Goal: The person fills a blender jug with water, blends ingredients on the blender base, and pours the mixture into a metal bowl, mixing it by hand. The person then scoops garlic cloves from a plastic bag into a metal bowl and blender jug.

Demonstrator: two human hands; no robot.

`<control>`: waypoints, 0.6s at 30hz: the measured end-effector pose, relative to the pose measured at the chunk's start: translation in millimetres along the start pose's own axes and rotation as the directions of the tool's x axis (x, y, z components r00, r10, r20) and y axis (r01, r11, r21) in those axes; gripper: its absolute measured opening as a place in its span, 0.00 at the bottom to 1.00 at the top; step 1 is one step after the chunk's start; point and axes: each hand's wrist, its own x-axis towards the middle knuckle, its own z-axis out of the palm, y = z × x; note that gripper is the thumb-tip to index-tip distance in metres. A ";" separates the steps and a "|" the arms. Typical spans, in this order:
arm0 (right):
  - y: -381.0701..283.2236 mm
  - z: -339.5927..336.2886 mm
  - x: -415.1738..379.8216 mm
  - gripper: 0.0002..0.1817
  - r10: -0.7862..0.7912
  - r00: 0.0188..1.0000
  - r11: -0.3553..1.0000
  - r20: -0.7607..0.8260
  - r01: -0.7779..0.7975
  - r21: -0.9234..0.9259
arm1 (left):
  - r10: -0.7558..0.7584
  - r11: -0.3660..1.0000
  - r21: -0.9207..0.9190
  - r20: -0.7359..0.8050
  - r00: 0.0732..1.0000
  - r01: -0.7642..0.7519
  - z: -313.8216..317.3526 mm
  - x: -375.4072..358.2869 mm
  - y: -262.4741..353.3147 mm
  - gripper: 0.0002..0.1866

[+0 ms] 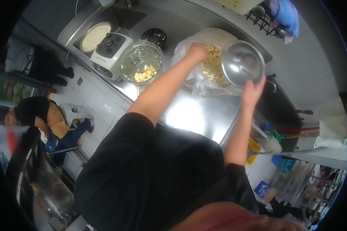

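Note:
A clear plastic bag of peeled garlic cloves lies on the steel counter. My left hand is closed at the bag's near left edge, gripping the plastic; its fingertips are hidden. With my right hand I hold a shiny metal bowl by its rim, tilted beside the bag's right side; its inside shows no cloves. Left of my left forearm stands a clear blender jar with garlic cloves at the bottom and pale residue on its wall.
Beside the jar are a blender base, a round container of pale food and a black lid. A sink area lies at right, with a tap. Another person sits at far left near a white stool.

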 end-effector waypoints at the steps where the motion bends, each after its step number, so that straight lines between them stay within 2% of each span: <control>1: -9.4 11.9 3.5 0.34 -0.093 0.994 0.987 0.048 0.099 -0.126 | -0.022 0.997 -0.070 -0.010 1.000 0.021 -3.1 -4.5 2.8 0.15; 2: -21.4 26.7 5.7 0.35 -0.181 0.978 0.947 0.105 0.202 -0.248 | -0.040 0.989 -0.141 -0.021 0.999 0.037 -5.9 -7.4 6.3 0.17; 3: -24.6 37.0 8.1 0.35 -0.193 0.972 0.921 0.133 0.226 -0.316 | -0.023 0.990 -0.139 -0.025 0.999 0.019 -6.2 -9.2 6.3 0.17; 5: -19.9 54.8 14.5 0.35 -0.209 0.966 0.888 0.150 0.251 -0.385 | -0.024 0.898 -0.434 -0.229 0.973 -0.080 -7.9 -15.7 2.4 0.17; 6: -10.6 64.1 16.7 0.37 -0.261 0.945 0.858 0.199 0.321 -0.400 | -0.013 0.899 -0.429 -0.233 0.972 -0.091 -11.3 -18.0 3.2 0.17; 7: -4.3 72.3 19.7 0.38 -0.307 0.918 0.825 0.250 0.387 -0.411 | -0.055 0.822 -0.565 -0.203 0.978 -0.071 -20.3 -24.1 6.8 0.20; 8: -2.4 78.9 22.1 0.38 -0.305 0.921 0.826 0.242 0.382 -0.415 | -0.094 0.725 -0.687 -0.162 0.982 -0.044 -25.4 -27.3 7.4 0.23; 9: 0.1 84.4 22.9 0.38 -0.276 0.916 0.820 0.290 0.382 -0.425 | -0.090 0.726 -0.686 -0.156 0.984 -0.043 -30.3 -27.3 5.8 0.23; 11: 2.5 89.4 24.5 0.38 -0.256 0.903 0.805 0.346 0.397 -0.441 | -0.096 0.551 -0.834 -0.060 0.994 0.003 -33.1 -17.4 -1.7 0.23; 12: 3.8 90.6 21.9 0.38 -0.248 0.903 0.806 0.349 0.393 -0.443 | -0.099 0.549 -0.835 -0.052 0.994 0.011 -30.3 -14.4 -2.5 0.23; 14: 5.6 93.0 20.9 0.37 -0.252 0.889 0.775 0.381 0.421 -0.471 | -0.210 0.481 -0.873 -0.201 0.957 -0.078 -15.9 -2.7 -3.3 0.25; 18: 12.7 99.4 32.7 0.34 -0.292 0.892 0.684 0.345 0.447 -0.576 | -0.147 0.528 -0.841 -0.228 0.963 -0.118 3.9 6.9 -2.4 0.26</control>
